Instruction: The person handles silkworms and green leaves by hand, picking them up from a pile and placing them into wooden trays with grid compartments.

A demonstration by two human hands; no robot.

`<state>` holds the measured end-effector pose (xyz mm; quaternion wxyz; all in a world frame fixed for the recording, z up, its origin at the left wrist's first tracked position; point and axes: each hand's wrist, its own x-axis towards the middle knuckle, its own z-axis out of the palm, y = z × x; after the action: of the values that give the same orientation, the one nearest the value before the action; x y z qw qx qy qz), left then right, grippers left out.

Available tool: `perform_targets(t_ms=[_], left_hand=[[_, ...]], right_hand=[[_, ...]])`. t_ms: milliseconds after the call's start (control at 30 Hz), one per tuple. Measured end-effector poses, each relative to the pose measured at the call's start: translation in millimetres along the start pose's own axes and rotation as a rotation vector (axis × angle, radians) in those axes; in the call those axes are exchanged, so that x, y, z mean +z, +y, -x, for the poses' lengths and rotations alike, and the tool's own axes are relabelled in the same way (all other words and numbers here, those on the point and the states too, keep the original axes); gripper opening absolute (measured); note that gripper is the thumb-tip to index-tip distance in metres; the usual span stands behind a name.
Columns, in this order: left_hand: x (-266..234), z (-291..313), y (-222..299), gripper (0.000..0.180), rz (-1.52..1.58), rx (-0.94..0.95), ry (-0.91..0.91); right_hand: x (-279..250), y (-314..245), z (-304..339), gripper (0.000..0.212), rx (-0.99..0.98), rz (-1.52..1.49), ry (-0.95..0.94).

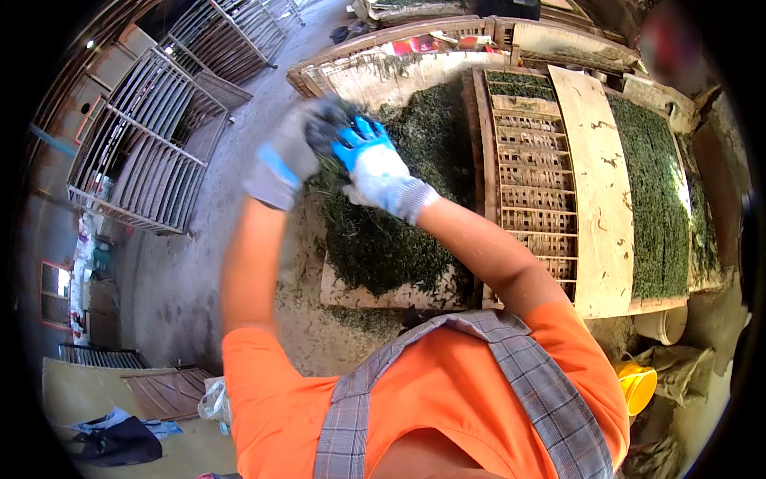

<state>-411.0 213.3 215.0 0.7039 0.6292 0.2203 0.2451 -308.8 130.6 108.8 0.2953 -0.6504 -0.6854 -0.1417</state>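
My left hand (pixel 291 152), in a grey glove with dark fingers, is smeared by motion above the left side of a heap of dark green shreds (pixel 383 247). Whether its fingers grip anything cannot be made out. Against it lies my right hand (pixel 379 164), in a white glove with blue fingers. Those blue fingers are spread apart and bent toward the dark left glove, and nothing shows plainly in them. Loose green strands show beneath the two hands. The heap rests on a pale board (pixel 351 295) inside a low wooden enclosure.
At the right, a slatted wooden frame (pixel 536 191) adjoins a pale plank (pixel 594 191) and a panel covered in green shreds (pixel 650 199). Racks of slatted trays (pixel 148 152) stand at the left. A yellow bucket (pixel 638 387) sits at lower right.
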Motion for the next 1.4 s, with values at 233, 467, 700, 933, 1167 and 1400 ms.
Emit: perform_targets(t_ms=[233, 467, 700, 933, 1167, 1400], left_hand=[[-118, -44, 204, 0.033, -0.292, 0.34, -0.213], [-42, -38, 111, 0.027, 0.093, 0.208, -0.032], [123, -34, -61, 0.031, 0.353, -0.245, -0.294], [314, -47, -207, 0.025, 0.505, -0.326, -0.399], [401, -102, -292, 0.022, -0.04, -0.304, -0.608], [249, -236, -172, 0.024, -0.235, -0.483, -0.535]], right_hand=[[122, 41, 146, 0.057, 0.191, -0.223, -0.279], [3, 91, 109, 0.027, 0.474, -0.262, -1.07], [-48, 145, 102, 0.039, 0.387, -1.889, -0.156], [-122, 259, 233, 0.068, 0.713, -1.474, 0.222], [-187, 468, 384, 0.038, 1.142, -1.717, 0.242], [-119, 498, 221, 0.029, 1.201, -1.864, 0.461]])
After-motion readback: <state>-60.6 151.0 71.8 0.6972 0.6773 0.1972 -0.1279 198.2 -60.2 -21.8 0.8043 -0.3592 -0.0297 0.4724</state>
